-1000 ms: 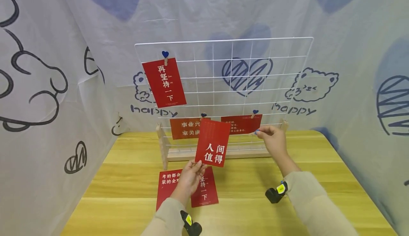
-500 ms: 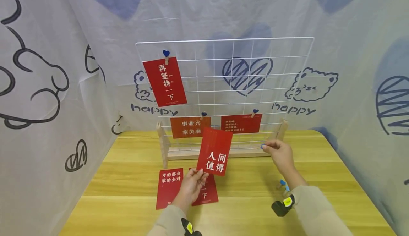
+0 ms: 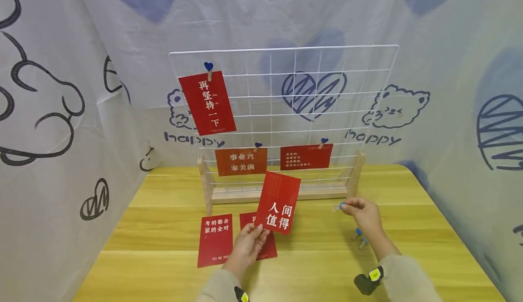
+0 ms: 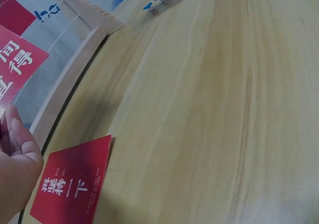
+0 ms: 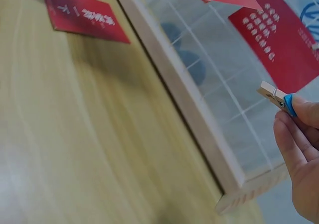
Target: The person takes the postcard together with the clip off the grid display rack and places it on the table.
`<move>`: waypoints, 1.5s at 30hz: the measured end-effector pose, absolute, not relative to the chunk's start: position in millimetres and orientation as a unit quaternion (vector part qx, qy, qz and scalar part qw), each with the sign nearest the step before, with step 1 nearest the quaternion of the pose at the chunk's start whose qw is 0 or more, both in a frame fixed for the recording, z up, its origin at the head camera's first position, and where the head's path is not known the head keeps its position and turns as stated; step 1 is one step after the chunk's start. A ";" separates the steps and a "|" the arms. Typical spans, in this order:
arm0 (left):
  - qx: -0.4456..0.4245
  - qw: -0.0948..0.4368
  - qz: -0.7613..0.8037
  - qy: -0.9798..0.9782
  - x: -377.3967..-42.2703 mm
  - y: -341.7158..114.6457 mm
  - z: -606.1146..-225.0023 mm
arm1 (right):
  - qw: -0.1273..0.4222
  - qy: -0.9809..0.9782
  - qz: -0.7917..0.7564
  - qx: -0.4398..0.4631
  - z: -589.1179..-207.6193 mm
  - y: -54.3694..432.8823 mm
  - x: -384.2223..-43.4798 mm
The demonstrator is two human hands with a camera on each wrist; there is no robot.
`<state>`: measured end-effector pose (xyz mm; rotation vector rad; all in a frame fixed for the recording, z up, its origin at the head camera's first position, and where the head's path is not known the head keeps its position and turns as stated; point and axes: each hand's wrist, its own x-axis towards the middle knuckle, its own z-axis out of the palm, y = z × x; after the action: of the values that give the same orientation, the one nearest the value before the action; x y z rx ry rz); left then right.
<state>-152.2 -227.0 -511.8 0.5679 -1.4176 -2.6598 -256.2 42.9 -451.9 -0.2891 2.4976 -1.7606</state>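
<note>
Left hand [image 3: 247,244] pinches red card [image 3: 279,202], hiding table card; right hand [image 3: 365,214] pinches clothespin [image 5: 273,94].

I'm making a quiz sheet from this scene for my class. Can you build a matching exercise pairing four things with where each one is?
Things:
1. small wooden clip with a blue top
2. red card reading 人间值得
3. tall red card reading 再坚持一下
4. white wire grid panel

Places:
A. clipped at the grid's upper left
B. standing in a wooden base
C. pinched by the right hand
D. held up by the left hand

Pairs: 1-C, 2-D, 3-A, 4-B
</note>
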 end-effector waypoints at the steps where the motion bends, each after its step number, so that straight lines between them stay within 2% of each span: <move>1: 0.187 0.037 -0.867 -0.461 -152.0 -226.4 -512.9 | 0.039 0.816 -0.570 -0.093 -453.8 44.6 -255.1; 5: 0.189 0.038 -0.867 -0.460 -151.2 -224.1 -516.7 | 0.045 0.817 -0.567 -0.095 -471.9 53.8 -257.4; 11: 0.193 0.034 -0.865 -0.462 -150.7 -219.6 -522.1 | 0.040 0.805 -0.585 -0.086 -548.8 83.8 -290.2; 15: 0.193 0.024 -0.867 -0.459 -150.8 -215.7 -525.0 | 0.042 0.769 -0.630 -0.098 -561.5 95.5 -287.8; 18: 0.194 0.020 -0.865 -0.461 -150.2 -213.5 -526.2 | 0.042 0.761 -0.643 -0.078 -561.2 100.0 -281.0; 20: 0.195 0.018 -0.864 -0.464 -150.0 -212.3 -527.9 | 0.040 0.791 -0.610 -0.032 -553.9 98.7 -275.2; 25: 0.198 0.013 -0.868 -0.456 -149.1 -209.9 -532.4 | 0.068 0.810 -0.582 -0.005 -506.4 93.1 -241.5; 39: 0.211 0.005 -0.859 -0.467 -144.3 -201.8 -541.5 | 0.075 0.762 -0.641 0.058 -528.6 116.7 -237.3; 45: 0.214 -0.002 -0.853 -0.475 -143.6 -199.0 -543.5 | 0.107 0.757 -0.640 0.078 -534.4 124.1 -238.2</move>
<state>-143.6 -199.0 -543.5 0.6731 -1.4949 -2.6839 -238.2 124.1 -534.4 0.2310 2.2290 -1.8842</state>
